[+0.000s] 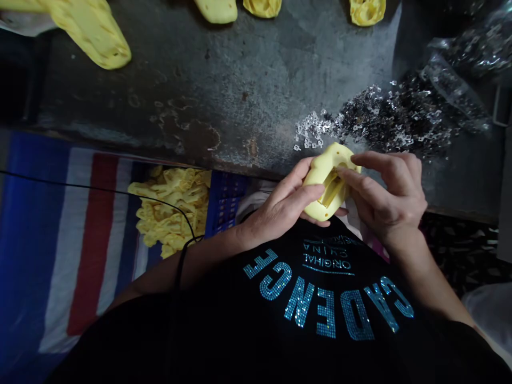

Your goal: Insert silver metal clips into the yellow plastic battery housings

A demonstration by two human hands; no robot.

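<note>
A yellow plastic part (319, 176) with a hollow, slotted middle is held above the table's front edge, close to the body. My left hand (286, 205) grips it from the left, thumb on its face and fingers around and beneath it. My right hand (386, 192) is at its right side, with the thumb and a finger reaching into the hollow; whether a small piece sits between those fingertips is hidden. Just beyond the part, small metal clips (320, 128) lie spread on the table, joining a larger dark heap (400, 117) to the right.
The dark worn table (240, 69) bears more yellow parts (94, 32) along its far side. Clear plastic bags (456, 85) lie at the right. Below left, many yellow pieces (172, 208) fill a container beside striped cloth (96, 240); a black cable crosses it.
</note>
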